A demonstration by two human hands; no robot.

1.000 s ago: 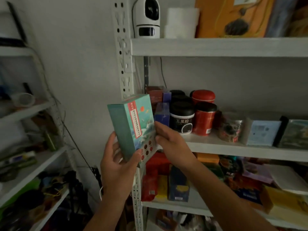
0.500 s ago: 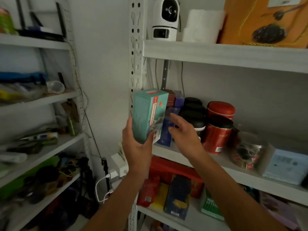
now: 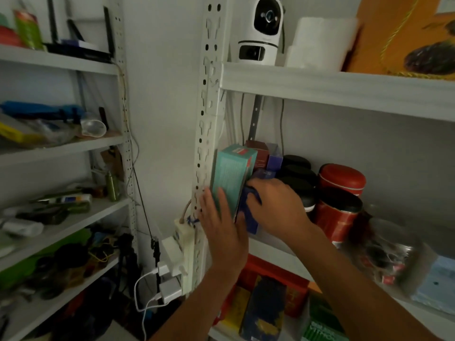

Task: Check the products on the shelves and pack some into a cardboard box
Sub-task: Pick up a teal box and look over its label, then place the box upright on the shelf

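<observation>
Since half a second ago, the tall teal cardboard carton [image 3: 229,173] has moved out of the air and onto the middle white shelf board [image 3: 270,252], and the left hand [image 3: 224,230] has gone from gripping it to lying flat against it. The carton is now standing upright at the far left end of that board, its left side right beside the white perforated metal upright [image 3: 206,119]. The left hand's fingers [image 3: 219,200] are lying straight and close together, pressing on the carton's narrow front face, low down. I cannot tell where the thumb is sitting.

The right hand [image 3: 275,205] is reaching in from the right, and its fingers are curling round the front edge of a dark blue rectangular box [image 3: 250,223] that is standing just to the right of the teal carton and touching it. A dark red box [image 3: 257,153] is showing behind the two.

Further right on the same board, black-lidded jars [image 3: 298,173] are sitting in a row running back to the wall, two round red tins [image 3: 341,178] are standing beside them, and a clear jar [image 3: 386,249] is appearing blurred near the front edge. On the board above, a white dome security camera [image 3: 264,30] is standing next to a white paper roll [image 3: 320,40] and a large orange box [image 3: 406,33]. A cream power strip [image 3: 182,244] is hanging on the upright, below the left hand.
</observation>
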